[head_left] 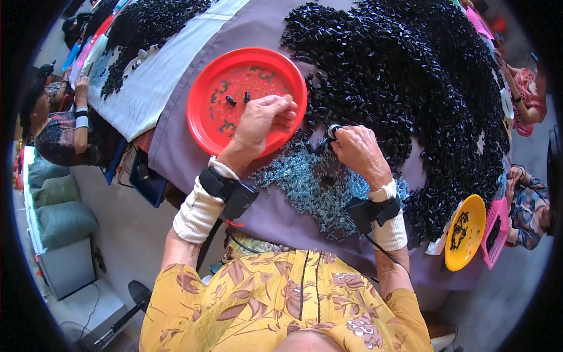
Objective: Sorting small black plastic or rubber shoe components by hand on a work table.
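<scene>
My left hand (265,122) hovers over the right part of a round red plate (199,126), fingers curled together; whether anything is in them is hidden. Two small black pieces, one a black piece (230,101) and one beside it, lie on the plate's patterned bottom. My right hand (359,151) is closed in a pinch at the border between a heap of black pieces (399,70) and a spread of small pale-blue, see-through pieces (316,190). Something small, white and dark shows at its fingertips, too small to name.
A purple cloth (176,129) covers my table. A yellow plate (478,208) with black pieces and a pink basket (498,226) stand at the right edge. Other people sit at the left and right; a white-covered table (132,105) with more black pieces is at the left.
</scene>
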The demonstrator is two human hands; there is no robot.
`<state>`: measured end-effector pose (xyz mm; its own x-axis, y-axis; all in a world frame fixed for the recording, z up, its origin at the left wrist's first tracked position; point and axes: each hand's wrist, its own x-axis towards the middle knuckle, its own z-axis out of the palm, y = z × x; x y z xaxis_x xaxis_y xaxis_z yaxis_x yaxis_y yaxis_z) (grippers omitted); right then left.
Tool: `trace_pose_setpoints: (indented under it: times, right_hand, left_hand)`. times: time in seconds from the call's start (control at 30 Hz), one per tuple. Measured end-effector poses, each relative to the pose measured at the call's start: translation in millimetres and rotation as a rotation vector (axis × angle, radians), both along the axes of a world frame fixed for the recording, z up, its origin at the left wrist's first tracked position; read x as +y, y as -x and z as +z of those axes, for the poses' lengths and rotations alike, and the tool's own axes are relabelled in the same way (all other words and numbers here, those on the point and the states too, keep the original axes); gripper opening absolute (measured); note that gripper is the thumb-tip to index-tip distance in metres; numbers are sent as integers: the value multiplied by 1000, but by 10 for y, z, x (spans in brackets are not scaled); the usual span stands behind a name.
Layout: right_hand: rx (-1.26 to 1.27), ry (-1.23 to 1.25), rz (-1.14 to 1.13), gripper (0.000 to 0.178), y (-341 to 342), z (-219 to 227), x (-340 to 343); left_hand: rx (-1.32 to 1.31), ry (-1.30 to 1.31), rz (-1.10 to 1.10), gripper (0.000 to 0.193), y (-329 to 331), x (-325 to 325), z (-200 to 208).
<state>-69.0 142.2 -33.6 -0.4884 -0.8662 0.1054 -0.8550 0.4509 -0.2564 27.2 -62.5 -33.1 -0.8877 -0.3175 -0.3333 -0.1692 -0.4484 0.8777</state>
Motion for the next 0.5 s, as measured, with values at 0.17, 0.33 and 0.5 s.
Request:
trace_pose_setpoints:
  times: [0.17,0.33,0.5]
  right_hand:
    - [-1,-76,-55,16,-6,46,-39]
    - [-92,-48,-113,20,15,109,12]
    - [-55,207,-40,23,71,381,41]
  left_hand:
    - [-9,80,-154,23,86,222,67]
    - [19,125,-226,24,152,332,40]
    - [23,94,-394,27,222,439,45]
